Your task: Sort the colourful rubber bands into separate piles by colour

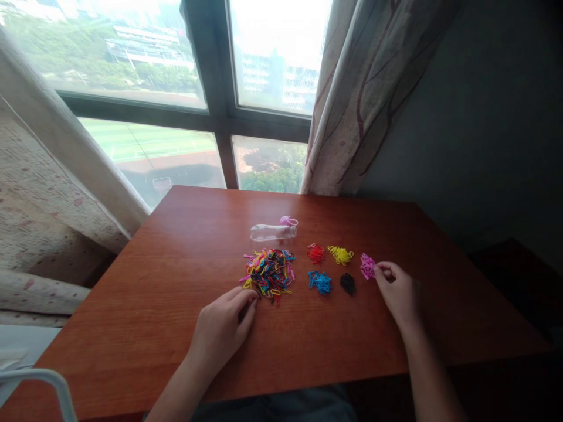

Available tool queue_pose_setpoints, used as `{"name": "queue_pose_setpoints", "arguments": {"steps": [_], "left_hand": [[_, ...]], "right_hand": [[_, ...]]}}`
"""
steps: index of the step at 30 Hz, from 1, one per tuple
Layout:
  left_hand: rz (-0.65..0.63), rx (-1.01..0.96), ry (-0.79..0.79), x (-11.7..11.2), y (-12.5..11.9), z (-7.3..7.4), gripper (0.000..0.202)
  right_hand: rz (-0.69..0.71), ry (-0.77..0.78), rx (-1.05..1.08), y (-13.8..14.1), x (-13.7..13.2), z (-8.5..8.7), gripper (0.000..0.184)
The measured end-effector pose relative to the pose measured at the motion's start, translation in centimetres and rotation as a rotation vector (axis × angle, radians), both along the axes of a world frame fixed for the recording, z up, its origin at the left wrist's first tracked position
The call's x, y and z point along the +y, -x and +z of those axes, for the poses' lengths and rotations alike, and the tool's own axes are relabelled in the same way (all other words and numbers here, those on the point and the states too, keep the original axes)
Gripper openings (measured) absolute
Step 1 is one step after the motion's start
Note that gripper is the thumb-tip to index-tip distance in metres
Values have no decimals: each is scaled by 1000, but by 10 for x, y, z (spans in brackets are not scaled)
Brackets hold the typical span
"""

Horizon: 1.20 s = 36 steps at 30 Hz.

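A mixed heap of small, thin, coloured loops (269, 271), possibly rubber bands or plastic pins, lies mid-table. My left hand (224, 319) reaches its near-left edge with thumb and forefinger pinched together; what lies between the tips is too small to make out. To the right are single-colour piles: red loops (315, 253), yellow loops (341, 254), blue loops (320, 282), black loops (347, 283) and pink loops (368, 266). My right hand (399, 290) touches the right edge of the pink pile, fingers closed in a pinch. Anything inside that pinch is hidden.
A clear bottle (272, 232) lies on its side behind the heap, with a pink looped piece (288, 221) beside its neck end. The brown wooden table (153, 316) ends against a window, with curtains (352, 99) either side. A white curved tube (44, 378) stands lower left.
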<state>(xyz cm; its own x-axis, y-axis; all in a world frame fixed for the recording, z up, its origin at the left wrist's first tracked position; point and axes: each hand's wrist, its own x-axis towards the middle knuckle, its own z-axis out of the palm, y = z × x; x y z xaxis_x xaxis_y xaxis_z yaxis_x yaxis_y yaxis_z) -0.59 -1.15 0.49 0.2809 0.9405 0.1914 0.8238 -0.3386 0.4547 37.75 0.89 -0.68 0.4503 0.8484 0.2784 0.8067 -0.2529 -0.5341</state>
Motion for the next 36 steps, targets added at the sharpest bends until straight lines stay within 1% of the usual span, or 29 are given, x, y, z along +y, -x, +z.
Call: {"name": "queue_pose_setpoints", "arguments": {"steps": [2,7,11,15,18,21,24,28,30,33,36], "left_hand": [[2,-2,-2,0,0,1,18],[-6,-4,12,0,0,0,17],[-4,4,31,0,-1,0,16],[-2,-2,27,0,-1,2,17],[7,-37,19,0,0,2,17],[51,-80,1,0,1,0,17],[98,-56,-10,0,0,-3,19],[94,1,-8,0,0,-5,19],[84,13,0,1,-1,-4,19],[83,35,16,1,-1,-2,19],[100,69,14,2,-2,-1,19]], "right_hand": [[-21,26,-6,-7,4,-5,35],[-27,35,38,-7,7,-11,35],[-47,12,41,-9,5,-11,37],[-45,17,39,-10,3,-8,38],[-66,-13,41,-2,-1,-4,39],[-44,-69,64,17,-8,0,40],[77,-122,97,49,-21,1,37],[332,-163,166,100,-41,-1,25],[455,-162,185,121,-48,-3,23],[573,-147,177,139,-54,-6,18],[618,-136,156,142,-54,-9,16]]}}
